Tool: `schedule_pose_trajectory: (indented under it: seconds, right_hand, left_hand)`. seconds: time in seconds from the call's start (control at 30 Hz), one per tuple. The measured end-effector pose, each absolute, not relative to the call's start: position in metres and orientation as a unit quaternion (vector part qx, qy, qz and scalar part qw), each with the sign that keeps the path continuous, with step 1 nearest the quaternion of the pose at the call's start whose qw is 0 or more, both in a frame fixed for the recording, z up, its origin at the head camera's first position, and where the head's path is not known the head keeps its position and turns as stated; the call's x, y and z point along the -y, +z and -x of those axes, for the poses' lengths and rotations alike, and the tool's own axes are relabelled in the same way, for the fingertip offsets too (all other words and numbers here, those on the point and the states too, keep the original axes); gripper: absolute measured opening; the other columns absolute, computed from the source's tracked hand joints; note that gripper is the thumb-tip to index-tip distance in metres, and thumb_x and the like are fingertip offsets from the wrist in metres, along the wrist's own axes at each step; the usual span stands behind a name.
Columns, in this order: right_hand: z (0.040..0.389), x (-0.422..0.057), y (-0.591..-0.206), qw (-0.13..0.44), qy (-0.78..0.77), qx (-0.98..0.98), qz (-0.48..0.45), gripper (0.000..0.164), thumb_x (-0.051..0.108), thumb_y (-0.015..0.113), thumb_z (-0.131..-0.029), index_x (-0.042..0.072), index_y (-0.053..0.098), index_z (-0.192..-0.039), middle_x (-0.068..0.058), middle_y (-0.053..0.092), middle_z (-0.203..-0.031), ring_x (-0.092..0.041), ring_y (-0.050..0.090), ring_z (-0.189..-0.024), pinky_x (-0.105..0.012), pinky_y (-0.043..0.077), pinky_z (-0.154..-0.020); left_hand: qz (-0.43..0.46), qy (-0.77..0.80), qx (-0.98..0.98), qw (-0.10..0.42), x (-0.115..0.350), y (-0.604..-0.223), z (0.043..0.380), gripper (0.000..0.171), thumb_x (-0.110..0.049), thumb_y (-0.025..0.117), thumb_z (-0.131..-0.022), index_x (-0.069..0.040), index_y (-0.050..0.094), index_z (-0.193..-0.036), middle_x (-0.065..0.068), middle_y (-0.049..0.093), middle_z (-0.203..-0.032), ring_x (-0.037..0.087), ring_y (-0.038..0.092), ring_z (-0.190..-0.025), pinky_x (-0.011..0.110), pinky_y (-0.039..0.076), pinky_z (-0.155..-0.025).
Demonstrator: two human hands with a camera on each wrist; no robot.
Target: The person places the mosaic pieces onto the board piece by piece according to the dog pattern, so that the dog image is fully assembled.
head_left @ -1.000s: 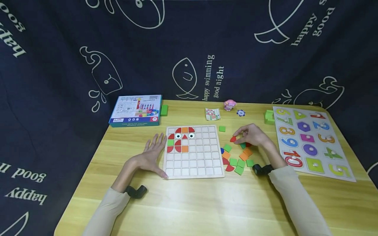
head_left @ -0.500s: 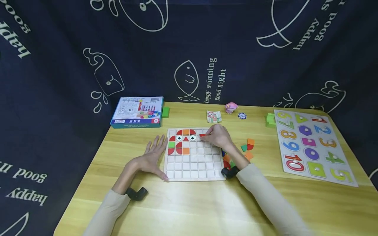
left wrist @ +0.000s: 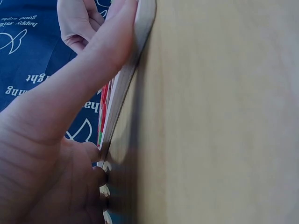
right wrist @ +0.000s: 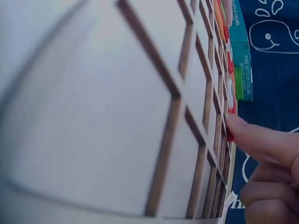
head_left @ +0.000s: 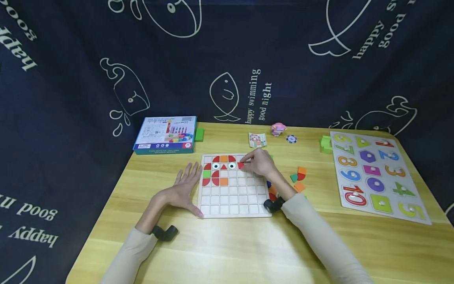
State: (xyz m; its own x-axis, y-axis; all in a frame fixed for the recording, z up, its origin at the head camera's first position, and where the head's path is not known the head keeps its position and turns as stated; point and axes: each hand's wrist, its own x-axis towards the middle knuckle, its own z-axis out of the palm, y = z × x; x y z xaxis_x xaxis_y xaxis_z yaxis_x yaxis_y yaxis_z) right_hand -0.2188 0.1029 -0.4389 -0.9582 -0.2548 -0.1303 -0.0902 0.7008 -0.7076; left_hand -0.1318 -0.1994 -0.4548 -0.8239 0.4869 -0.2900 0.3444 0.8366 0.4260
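Note:
A white square grid board (head_left: 234, 199) lies on the table, its upper left part filled with red, orange and green tiles and two round eye tiles (head_left: 232, 166). At its left edge my left hand (head_left: 181, 191) is spread, thumb at the lower left corner and fingers along the side. My right hand (head_left: 260, 162) pinches a red curved tile (head_left: 241, 165) down at a cell to the right of the right eye tile. Thumb and tile also show edge-on in the right wrist view, where the red tile (right wrist: 230, 135) is mostly covered by the thumb.
Loose tiles (head_left: 299, 185) lie right of the board, some hidden by my right forearm. Behind stand a picture card (head_left: 257, 140), a pink toy (head_left: 278, 129) and a poker chip (head_left: 291, 139). A boxed set (head_left: 164, 135) is back left, a number puzzle board (head_left: 383, 177) right.
My right hand has carried the red tile left from the loose pile to the board, then lowered it at a cell. The left hand has stayed at the board's edge.

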Motion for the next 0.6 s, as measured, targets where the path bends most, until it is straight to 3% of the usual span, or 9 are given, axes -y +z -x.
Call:
schedule_pose_trajectory:
  seconds: [0.13,0.3,0.43,0.6]
  right_hand:
    - [0.22,-0.103,-0.436,0.11,-0.385,-0.913,0.079,0.017,0.017,0.085,-0.072,0.016,0.08,-0.088,-0.003,0.076,-0.101,-0.019,0.065,-0.09,-0.024,0.046,-0.066]
    - [0.223,-0.101,-0.437,0.116,-0.394,-0.909,0.074,0.016,0.018,0.087,-0.069,0.014,0.08,-0.083,-0.003,0.076,-0.1,-0.017,0.064,-0.091,-0.024,0.046,-0.069]
    - [0.224,-0.102,-0.44,0.133,-0.409,-0.899,0.082,0.017,0.018,0.088,-0.068,0.013,0.079,-0.082,-0.001,0.075,-0.097,-0.012,0.055,-0.079,-0.022,0.041,-0.066]
    - [0.221,-0.124,-0.433,0.15,-0.41,-0.892,0.117,0.025,0.021,0.084,-0.074,0.013,0.078,-0.097,0.002,0.051,-0.065,-0.013,0.034,-0.056,-0.022,0.028,-0.052]
  left_hand:
    - [-0.221,0.18,-0.938,0.198,0.199,-0.456,0.133,0.154,-0.071,0.082,-0.049,-0.01,-0.011,-0.155,0.014,-0.02,-0.161,0.038,-0.021,-0.148,0.062,-0.008,-0.119]
    - [-0.222,0.178,-0.939,0.195,0.199,-0.457,0.134,0.153,-0.073,0.081,-0.049,-0.01,-0.011,-0.155,0.014,-0.02,-0.161,0.038,-0.02,-0.148,0.062,-0.008,-0.119]
    - [-0.223,0.179,-0.938,0.195,0.2,-0.456,0.132,0.154,-0.072,0.081,-0.049,-0.01,-0.011,-0.154,0.015,-0.02,-0.161,0.039,-0.02,-0.148,0.062,-0.008,-0.119]
    - [-0.225,0.18,-0.937,0.196,0.199,-0.455,0.132,0.154,-0.073,0.081,-0.049,-0.01,-0.011,-0.154,0.015,-0.02,-0.161,0.039,-0.02,-0.148,0.062,-0.008,-0.118]
